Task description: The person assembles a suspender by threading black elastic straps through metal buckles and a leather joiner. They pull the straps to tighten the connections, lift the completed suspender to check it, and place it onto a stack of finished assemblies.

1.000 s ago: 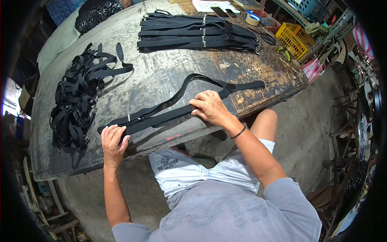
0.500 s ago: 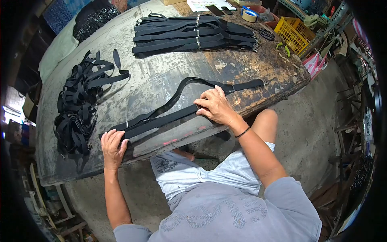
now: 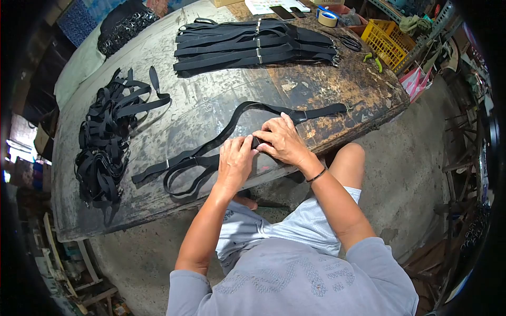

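Table (image 3: 158, 131), one, bears everything the person works with; its near edge runs just before the person's knees, presumably so that both hands reach the work without stretching. Next in size is one flat bundle of black straps (image 3: 237, 50) at the far side, its bands laid side by side, probably to stop them knotting; the overlapping bands cannot be counted safely. One tangled heap of straps (image 3: 105, 137) lies toward the left, loose and looped, seemingly set aside within reach; its number cannot be told either.

One single black strap (image 3: 213, 142) lies between these two groups and the person, stretched along the table's near side, likely so that its length rests supported. Part of it bends into a loop beside the left hand (image 3: 234, 163). That hand and the right hand (image 3: 282, 139) meet over the strap, fingertips almost touching, each in a narrow pinch on it; two hands so near together would steady one small spot. What exactly sits between the fingertips is mostly hidden.

Beyond the table's right side stands one yellow crate (image 3: 387, 39). Smaller things keep to the far edge, perhaps out of the way: two phones (image 3: 283, 12) and one tape roll (image 3: 328, 19). Smallest are the bundle's metal slides (image 3: 258, 52), at least three, roughly in line.
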Action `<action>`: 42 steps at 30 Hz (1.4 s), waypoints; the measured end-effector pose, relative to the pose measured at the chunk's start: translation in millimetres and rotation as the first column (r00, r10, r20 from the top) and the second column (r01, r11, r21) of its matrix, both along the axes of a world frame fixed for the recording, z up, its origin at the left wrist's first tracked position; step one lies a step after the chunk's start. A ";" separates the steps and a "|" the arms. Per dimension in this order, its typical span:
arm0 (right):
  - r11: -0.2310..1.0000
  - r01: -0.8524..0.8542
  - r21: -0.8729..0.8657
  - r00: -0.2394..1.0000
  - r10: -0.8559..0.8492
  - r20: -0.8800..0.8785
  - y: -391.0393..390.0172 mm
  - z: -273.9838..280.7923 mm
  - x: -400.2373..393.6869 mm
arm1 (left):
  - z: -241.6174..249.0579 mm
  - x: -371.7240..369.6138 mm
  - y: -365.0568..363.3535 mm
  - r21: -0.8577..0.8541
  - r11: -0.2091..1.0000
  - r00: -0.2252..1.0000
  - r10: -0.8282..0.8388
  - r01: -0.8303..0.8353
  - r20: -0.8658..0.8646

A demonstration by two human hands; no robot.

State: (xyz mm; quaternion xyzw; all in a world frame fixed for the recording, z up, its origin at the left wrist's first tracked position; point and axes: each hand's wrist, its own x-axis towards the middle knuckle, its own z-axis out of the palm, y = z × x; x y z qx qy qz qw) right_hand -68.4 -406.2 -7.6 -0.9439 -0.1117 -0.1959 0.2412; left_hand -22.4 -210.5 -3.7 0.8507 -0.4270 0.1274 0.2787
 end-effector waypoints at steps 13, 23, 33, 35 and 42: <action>0.978 0.138 0.157 0.970 -0.166 0.179 -53.9 29.2 -26.0 | 4.0 -1.1 -2.7 -0.103 0.994 0.997 0.019 -0.026 -0.069; 1.000 -0.012 -0.023 0.999 0.013 0.042 -6.4 0.6 -2.3 | -1.5 2.2 1.2 -0.109 0.994 0.998 0.005 -0.012 -0.064; 0.999 -0.025 -0.020 1.000 0.024 -0.018 -4.7 6.5 -5.4 | -5.2 1.8 1.7 -0.097 0.995 0.999 -0.022 0.019 -0.033; 0.999 -0.023 -0.025 1.000 0.023 -0.004 -4.1 6.6 -5.0 | -4.5 2.2 1.6 -0.098 0.995 0.999 -0.027 0.023 -0.040; 0.999 -0.040 -0.019 0.999 0.040 -0.014 -8.3 2.0 -5.5 | -1.4 0.4 0.8 -0.083 0.996 0.999 -0.028 0.024 -0.045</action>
